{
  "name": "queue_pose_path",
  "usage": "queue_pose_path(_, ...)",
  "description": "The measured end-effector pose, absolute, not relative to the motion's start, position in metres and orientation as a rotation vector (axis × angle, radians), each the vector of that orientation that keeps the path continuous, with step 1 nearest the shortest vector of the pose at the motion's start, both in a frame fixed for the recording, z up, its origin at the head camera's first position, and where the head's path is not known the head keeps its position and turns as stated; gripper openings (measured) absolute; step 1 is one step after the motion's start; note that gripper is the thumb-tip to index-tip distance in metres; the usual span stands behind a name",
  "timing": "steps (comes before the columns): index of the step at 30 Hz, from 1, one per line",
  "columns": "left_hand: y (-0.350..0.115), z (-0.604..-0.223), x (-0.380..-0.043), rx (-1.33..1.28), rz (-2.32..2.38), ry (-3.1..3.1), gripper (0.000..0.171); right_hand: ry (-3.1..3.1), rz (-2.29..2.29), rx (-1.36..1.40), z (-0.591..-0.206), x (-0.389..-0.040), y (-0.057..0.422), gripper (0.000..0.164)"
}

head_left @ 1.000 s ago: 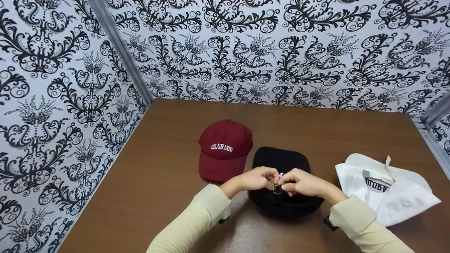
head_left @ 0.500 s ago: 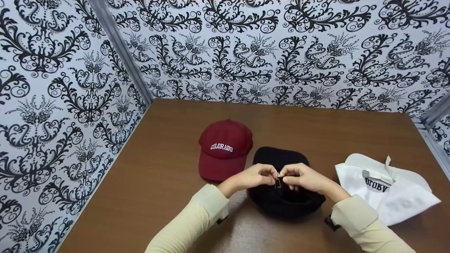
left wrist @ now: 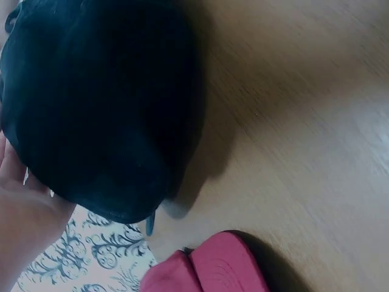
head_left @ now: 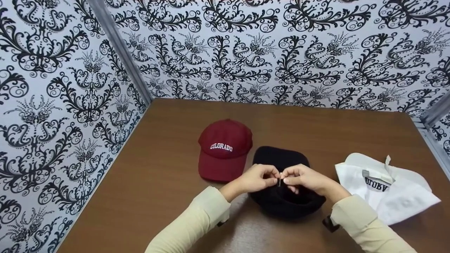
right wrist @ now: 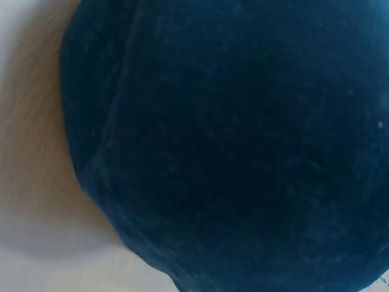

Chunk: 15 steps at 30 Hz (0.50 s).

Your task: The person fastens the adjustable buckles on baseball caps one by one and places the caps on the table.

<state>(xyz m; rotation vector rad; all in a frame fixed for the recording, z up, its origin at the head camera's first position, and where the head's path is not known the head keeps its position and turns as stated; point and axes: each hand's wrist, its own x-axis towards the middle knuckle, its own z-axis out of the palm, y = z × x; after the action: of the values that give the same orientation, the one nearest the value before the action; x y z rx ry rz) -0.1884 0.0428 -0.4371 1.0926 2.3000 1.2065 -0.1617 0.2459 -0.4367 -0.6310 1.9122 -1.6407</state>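
A black cap (head_left: 290,210) lies on the table with its crown toward me and its brim away; in both wrist views its dark crown (left wrist: 97,103) fills much of the picture. Over its opening, my left hand (head_left: 252,179) and right hand (head_left: 306,179) meet fingertip to fingertip. Each pinches the small strap of the cap with thumb and forefinger, around a thin metal buckle (head_left: 280,180) seen nearly edge-on. How the strap runs through the buckle is hidden by the fingers. The right wrist view shows the crown (right wrist: 231,146) but no fingers.
A red cap (head_left: 225,147) lettered COLORADO sits just left of the black one. On the right lies a white cap (head_left: 400,200), opening up, its strap end (head_left: 387,161) sticking up. The brown table (head_left: 168,147) meets patterned walls (head_left: 239,52) behind and at left.
Both hands have risen slightly from the first frame, and the buckle has turned from showing its open frame to nearly edge-on. The caps stay where they were.
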Motion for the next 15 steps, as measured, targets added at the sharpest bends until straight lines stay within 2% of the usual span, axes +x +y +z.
queue_pose_path(3,0.0437,-0.4367,-0.1864,1.156,1.164,2.405,0.007,1.831,-1.683,-0.581,-0.4368,-0.1611,0.2463,0.006)
queue_pose_path(11,0.044,-0.441,-0.187,1.139,1.191,2.454,0.008,1.812,-1.691,-0.589,-0.4351,-0.1597,0.2438,0.004)
queue_pose_path(15,0.0432,-0.4421,-0.188,1.088,1.271,2.421,0.007,1.877,-1.646,-0.537,-0.4322,-0.1604,0.2449,0.011)
